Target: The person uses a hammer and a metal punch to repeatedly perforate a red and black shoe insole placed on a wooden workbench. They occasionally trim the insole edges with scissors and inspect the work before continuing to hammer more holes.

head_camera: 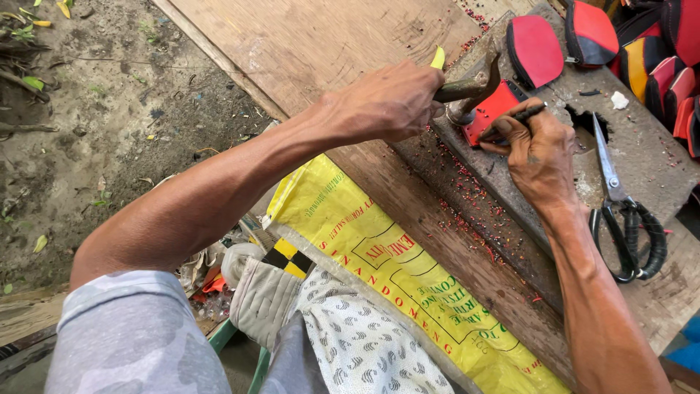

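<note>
From the head view, we see our left hand [386, 102] closed around a hammer [470, 86], its head just above the red piece [490, 109] on the counter [642, 157]. Our right hand [536, 149] pinches a thin punch [519, 117] whose long axis slants across that piece; scissors [620, 208] lie just right of it.

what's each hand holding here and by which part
The left hand grips a hammer by its handle. The right hand pinches a thin dark punch along its shaft, tip on the red piece.
</note>
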